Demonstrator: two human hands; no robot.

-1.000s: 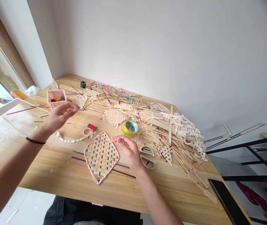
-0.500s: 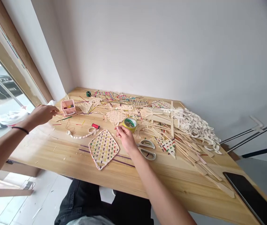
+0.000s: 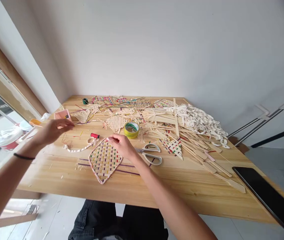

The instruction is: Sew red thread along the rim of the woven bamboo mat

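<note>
A square woven mat (image 3: 105, 161) of pale strips with coloured checks and a pink-white bound edge lies on the table. My right hand (image 3: 123, 146) is at its top corner, thumb and fingertips pinched over the edge; whether they grip the corner or something thin above it, I cannot tell. Raised to the left, my left hand (image 3: 54, 131) has its fingers pressed together near a pink plastic basket (image 3: 63, 115); anything between them is too small to make out. Just left of the mat are a red thread spool (image 3: 95, 135) and a curled white ribbon (image 3: 78, 150).
Right of the mat lie scissors (image 3: 153, 159) and a yellow tape roll (image 3: 131, 130). Loose bamboo strips (image 3: 201, 156) and a heap of white fabric strips (image 3: 199, 121) cover the right side. A black phone (image 3: 261, 195) rests by the right edge. Purple strips (image 3: 128, 171) pass beneath the mat.
My right hand has moved left from beside the tape roll to the mat's top corner. My left hand has come rightward, now partly in front of the pink basket. The view has shifted slightly.
</note>
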